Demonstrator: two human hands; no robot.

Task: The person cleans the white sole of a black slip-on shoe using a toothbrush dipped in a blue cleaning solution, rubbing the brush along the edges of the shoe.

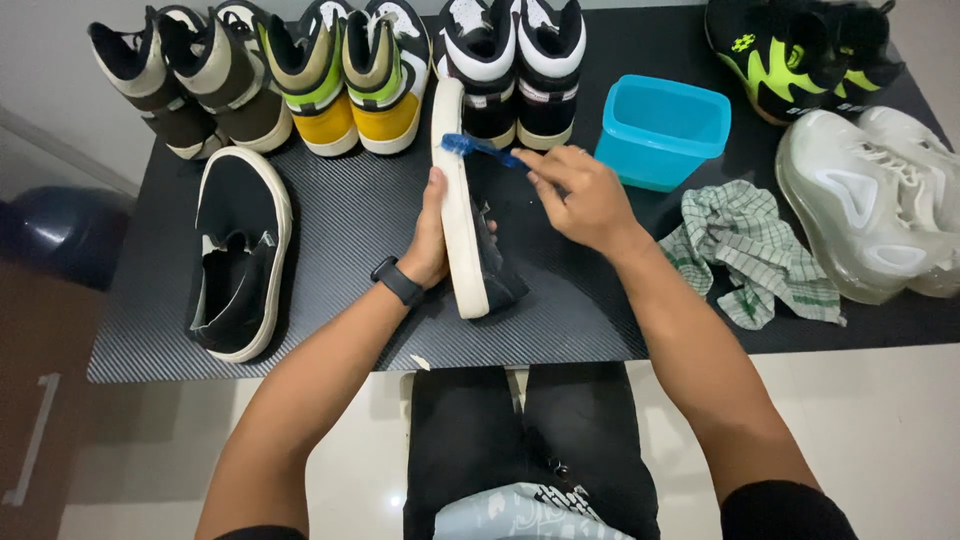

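Right hand (580,195) grips a blue brush (478,149) against the slip-on shoe (470,240) (left hand (430,235) clasping it).

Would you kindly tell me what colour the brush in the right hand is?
The brush is blue, seen best in the head view.

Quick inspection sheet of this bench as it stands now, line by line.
Surface: black carbon-weave mat, dry-looking.
Job's things: black slip-on shoe with white sole held on edge; blue toothbrush against the sole.
Clutter: matching black slip-on; three high-top pairs behind; blue plastic tub; green checked cloth; neon-and-black pair; translucent white pair.
Grippers: left hand grips shoe; right hand holds brush.
Cables: nothing seen.
Surroundings: pale floor, dark ball at the left.
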